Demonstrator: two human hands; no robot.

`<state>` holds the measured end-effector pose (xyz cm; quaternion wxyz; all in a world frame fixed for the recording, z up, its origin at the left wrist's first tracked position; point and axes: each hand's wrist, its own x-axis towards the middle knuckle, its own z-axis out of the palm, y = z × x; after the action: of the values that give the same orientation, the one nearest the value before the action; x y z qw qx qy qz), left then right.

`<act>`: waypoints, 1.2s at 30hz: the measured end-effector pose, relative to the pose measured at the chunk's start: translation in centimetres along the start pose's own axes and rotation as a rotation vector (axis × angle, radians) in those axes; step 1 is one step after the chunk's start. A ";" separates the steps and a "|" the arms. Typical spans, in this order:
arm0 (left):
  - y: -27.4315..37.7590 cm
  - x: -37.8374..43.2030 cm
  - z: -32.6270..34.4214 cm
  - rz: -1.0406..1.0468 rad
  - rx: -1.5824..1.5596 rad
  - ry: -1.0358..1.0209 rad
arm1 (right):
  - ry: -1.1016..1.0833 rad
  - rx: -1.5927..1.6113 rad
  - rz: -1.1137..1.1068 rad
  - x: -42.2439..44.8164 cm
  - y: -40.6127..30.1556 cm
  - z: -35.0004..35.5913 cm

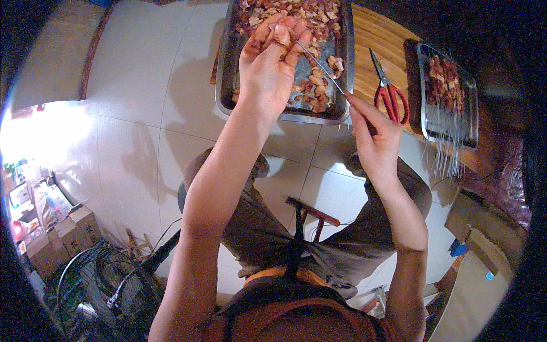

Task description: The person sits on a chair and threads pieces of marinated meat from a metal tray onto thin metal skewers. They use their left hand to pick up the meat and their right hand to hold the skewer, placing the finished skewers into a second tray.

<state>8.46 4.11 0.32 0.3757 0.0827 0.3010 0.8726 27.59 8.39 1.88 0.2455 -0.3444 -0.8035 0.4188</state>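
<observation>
My left hand (273, 55), its fingers stained with sauce, is raised over a metal tray (273, 115) of cut, marinated meat pieces (316, 87). Its fingertips pinch something small, probably a piece of meat, at the far end of a thin metal skewer (322, 68). My right hand (369, 124) grips the skewer's near end between thumb and forefinger, by the tray's right corner. Right of that hand, red-handled scissors (389, 92) lie on the wooden table. Farther right, a smaller metal tray (471, 115) holds meat-loaded skewers (446, 85), their bare ends sticking out over its near edge.
The wooden table (372, 30) lies under the trays. A small wooden stool (316, 213) stands between my knees on the tiled floor. Cardboard boxes (77, 231) and a black wire-caged fan (107, 282) are at lower left; cardboard (474, 273) leans at lower right.
</observation>
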 end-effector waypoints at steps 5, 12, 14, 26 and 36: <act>-0.3 -0.6 0.2 -0.053 0.001 -0.022 | 0.019 0.020 0.011 -0.1 -0.1 0.0; -2.0 -2.6 1.1 -0.206 0.108 -0.102 | 0.001 -0.035 0.087 0.4 -0.2 -0.3; -3.4 -3.3 0.5 -0.284 0.125 -0.158 | 0.038 -0.035 0.035 0.6 0.7 -0.1; 3.3 1.6 -8.1 0.270 2.091 -0.331 | 0.013 -0.090 0.054 0.6 3.8 -1.3; 4.5 2.5 -7.6 -0.033 1.767 -0.330 | -0.004 -0.098 0.014 0.6 4.3 -1.0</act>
<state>1.16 -0.04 -3.36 0.2260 0.4615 0.8057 0.2946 29.36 11.08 -1.15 0.2238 -0.3610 -0.8211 0.3813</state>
